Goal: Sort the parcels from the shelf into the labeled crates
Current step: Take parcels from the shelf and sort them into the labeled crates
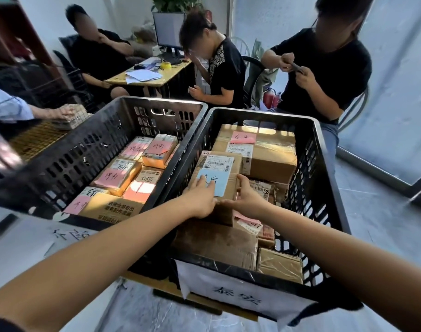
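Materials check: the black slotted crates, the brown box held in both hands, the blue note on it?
Black slotted crates: moulded plastic by the look, semi-gloss, with uniform vent slots. Brown box: likely corrugated cardboard, matte, creased at the edges. Blue note: thin matte paper with handwriting.

The left hand (201,200) and right hand (249,200) hide the near edge of the parcel (233,169).

A low wooden platform (156,285) is seen at the near edge, laid on a pale tiled floor (377,224). The black perforated right crate (264,114) is set on it. The left crate (68,161) is placed just beside; its base is hidden.
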The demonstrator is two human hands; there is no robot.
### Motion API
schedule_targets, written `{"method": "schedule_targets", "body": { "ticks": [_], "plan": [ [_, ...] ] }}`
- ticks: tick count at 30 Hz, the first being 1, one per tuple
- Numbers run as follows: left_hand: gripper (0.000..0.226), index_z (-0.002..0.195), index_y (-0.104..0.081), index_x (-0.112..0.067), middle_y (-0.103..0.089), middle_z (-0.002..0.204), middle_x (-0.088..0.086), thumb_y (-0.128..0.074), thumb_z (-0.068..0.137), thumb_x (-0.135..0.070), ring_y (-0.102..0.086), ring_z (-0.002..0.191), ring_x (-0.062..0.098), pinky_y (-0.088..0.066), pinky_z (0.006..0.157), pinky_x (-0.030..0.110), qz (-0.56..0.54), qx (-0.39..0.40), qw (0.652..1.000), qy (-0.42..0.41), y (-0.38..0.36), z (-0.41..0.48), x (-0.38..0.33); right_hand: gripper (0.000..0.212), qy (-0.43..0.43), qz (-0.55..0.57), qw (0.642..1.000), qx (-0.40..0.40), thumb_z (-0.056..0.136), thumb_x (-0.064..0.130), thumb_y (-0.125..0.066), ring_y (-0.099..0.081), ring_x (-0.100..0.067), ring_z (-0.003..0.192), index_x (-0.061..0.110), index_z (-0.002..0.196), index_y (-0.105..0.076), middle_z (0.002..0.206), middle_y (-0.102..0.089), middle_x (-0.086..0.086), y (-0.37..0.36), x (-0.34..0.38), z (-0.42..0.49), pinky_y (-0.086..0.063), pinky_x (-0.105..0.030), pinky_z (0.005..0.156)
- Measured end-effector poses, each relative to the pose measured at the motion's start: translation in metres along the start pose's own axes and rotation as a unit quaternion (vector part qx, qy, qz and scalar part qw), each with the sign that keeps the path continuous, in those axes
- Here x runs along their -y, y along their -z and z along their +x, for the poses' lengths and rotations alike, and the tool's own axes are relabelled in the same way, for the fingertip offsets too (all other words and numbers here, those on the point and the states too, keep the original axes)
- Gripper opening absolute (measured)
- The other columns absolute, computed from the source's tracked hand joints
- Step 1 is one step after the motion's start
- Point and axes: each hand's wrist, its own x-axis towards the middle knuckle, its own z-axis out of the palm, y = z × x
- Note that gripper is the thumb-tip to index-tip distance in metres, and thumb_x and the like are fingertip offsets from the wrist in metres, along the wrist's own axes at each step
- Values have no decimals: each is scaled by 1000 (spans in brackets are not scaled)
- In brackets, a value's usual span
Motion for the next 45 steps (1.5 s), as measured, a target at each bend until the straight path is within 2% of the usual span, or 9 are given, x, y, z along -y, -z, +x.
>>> {"method": "schedule_targets", "body": {
  "ticks": [3,8,12,18,21,27,35,40,45],
  "plan": [
    [58,148,-10,-8,-3,155,18,-33,100,-31,0,145,30,-13,118,43,-7,-6,1000,-18,6,-10,2,99,11,-68,998,-11,78,36,-72,-33,-29,135,17,149,-6,150,-24,-14,3,9,-5,-30,-40,112],
    [49,142,-29,-10,-34,145,13,-33,100,-32,-35,133,30,-34,106,45,10,-82,995,-49,25,-40,9,73,118,-111,977,-137,86,25,-64,-29,-28,136,16,146,-24,148,-26,-13,9,39,-19,-29,-37,110],
    [42,135,-38,-13,-47,132,10,-35,99,-33,-44,123,27,-42,97,43,17,-183,982,-45,43,-70,31,68,176,-146,964,-136,86,28,-64,-32,-29,133,18,144,-29,144,-32,-12,-3,76,-27,-30,-38,110],
    [43,131,-43,-12,-49,132,9,-39,96,-38,-44,123,29,-42,95,42,11,-270,960,72,44,-136,108,70,257,-159,950,-74,86,29,-64,-28,-30,135,19,145,-28,147,-27,-11,-62,139,-38,-29,-37,110],
    [41,124,-45,-12,-50,126,11,-38,97,-40,-46,118,29,-42,89,41,4,-288,945,154,33,-185,151,70,303,-170,937,-49,85,28,-65,-28,-29,135,18,144,-30,146,-29,-11,-108,175,-50,-27,-37,110],
    [48,134,-41,-12,-47,132,10,-39,96,-42,-44,121,29,-43,92,40,-25,-298,902,312,-25,-323,226,70,393,-172,901,64,86,35,-62,-25,-31,136,20,146,-28,145,-30,-10,-235,237,-110,-26,-41,112],
    [49,131,-45,-11,-50,129,12,-42,95,-43,-47,117,29,-43,93,36,-45,-286,814,504,-134,-539,281,68,507,-147,827,195,87,33,-62,-24,-28,137,19,145,-30,148,-30,-10,-416,282,-250,-22,-36,111],
    [51,136,-39,-10,-45,137,11,-39,96,-42,-43,125,28,-40,98,38,-59,-264,731,627,-194,-660,267,69,562,-150,751,314,86,33,-63,-22,-27,139,20,145,-29,149,-29,-9,-508,284,-349,-23,-37,112],
    [53,139,-35,-11,-41,142,10,-38,97,-42,-39,129,27,-36,102,37,-67,-251,632,730,-239,-747,242,66,630,-155,654,388,87,34,-61,-24,-25,139,19,144,-31,148,-34,-9,-576,285,-431,-17,-36,114]
  ]
}}
